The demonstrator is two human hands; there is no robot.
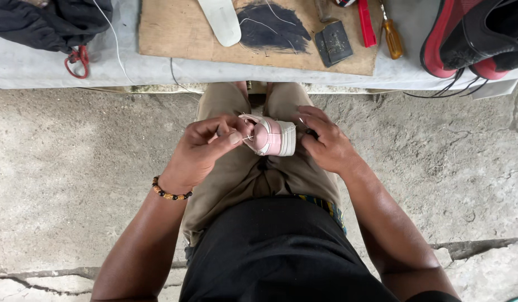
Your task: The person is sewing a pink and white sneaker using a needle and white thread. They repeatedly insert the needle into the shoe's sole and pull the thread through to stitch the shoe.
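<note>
While a small pink shoe (273, 136) is propped on the knees, a needle (248, 137) is pinched by the left hand (206, 148); its far side is gripped by the right hand (325, 144), fingertips hidden; thread is barely discernible.

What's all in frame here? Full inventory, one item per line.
small shoe: 1, pink and white, on the lap between both hands
needle: 1, thin, metallic, at the shoe's left side
wooden board: 1, tan, on the grey bench
insole: 1, white, on the board
screwdriver: 1, amber handle, right of the board
sneaker: 1, red and black, top right
dark cloth: 1, black, top left
bead bracelet: 1, brown-black, left wrist
left hand: pinching the needle
right hand: gripping the shoe
</note>
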